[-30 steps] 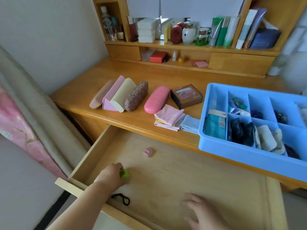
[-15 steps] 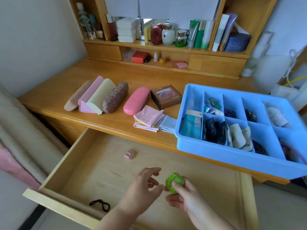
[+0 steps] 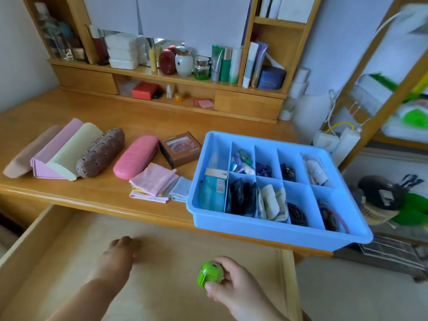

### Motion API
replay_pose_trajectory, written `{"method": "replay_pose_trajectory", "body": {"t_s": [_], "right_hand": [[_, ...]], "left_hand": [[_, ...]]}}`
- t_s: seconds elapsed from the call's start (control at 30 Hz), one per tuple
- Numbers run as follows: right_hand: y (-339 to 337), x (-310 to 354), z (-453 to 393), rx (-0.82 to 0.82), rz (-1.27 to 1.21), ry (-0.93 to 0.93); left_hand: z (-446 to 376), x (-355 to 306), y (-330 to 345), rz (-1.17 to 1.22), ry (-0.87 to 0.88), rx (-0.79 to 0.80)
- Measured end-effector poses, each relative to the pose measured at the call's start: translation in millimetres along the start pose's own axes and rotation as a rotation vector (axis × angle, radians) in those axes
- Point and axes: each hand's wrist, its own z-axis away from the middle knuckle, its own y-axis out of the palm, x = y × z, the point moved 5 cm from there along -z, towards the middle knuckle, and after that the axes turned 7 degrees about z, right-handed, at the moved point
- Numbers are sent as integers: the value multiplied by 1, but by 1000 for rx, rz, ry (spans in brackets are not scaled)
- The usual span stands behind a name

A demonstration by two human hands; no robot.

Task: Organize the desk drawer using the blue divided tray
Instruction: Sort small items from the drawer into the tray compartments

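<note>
The blue divided tray sits on the desk's front right, overhanging the open wooden drawer. Its compartments hold a teal packet, dark pouches, pale pouches, cords and small items. My right hand pinches a small green round object over the drawer's right half. My left hand hovers over the drawer's middle, fingers relaxed and holding nothing. The pink item seen earlier in the drawer is hidden under my left hand or out of sight.
On the desk lie a row of glasses cases, a pink hard case, a brown box and folded cloths. Shelves with bottles stand behind. A rack with a cable and green items is at right.
The green object passed from my left hand to my right hand, which moved it rightward. My left hand has pulled away to the drawer's middle. The view swung right and up.
</note>
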Motion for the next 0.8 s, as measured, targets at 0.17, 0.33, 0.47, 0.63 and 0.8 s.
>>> {"method": "replay_pose_trajectory", "body": {"t_s": [0.17, 0.33, 0.47, 0.63, 0.8], "right_hand": [[-25, 56, 31, 68, -27, -216], [-114, 118, 24, -273, -90, -411], [-196, 129, -29, -646, 218, -298], [-225, 112, -104, -719, 579, -87], [-222, 113, -117, -735, 611, -97]], "left_hand": [[44, -54, -9, 525, -44, -7], [68, -110, -7, 1004, -137, 15], [71, -116, -4, 1202, -189, -78], [71, -90, -3, 1341, -343, -132], [76, -99, 3, 1630, -325, 13]]}}
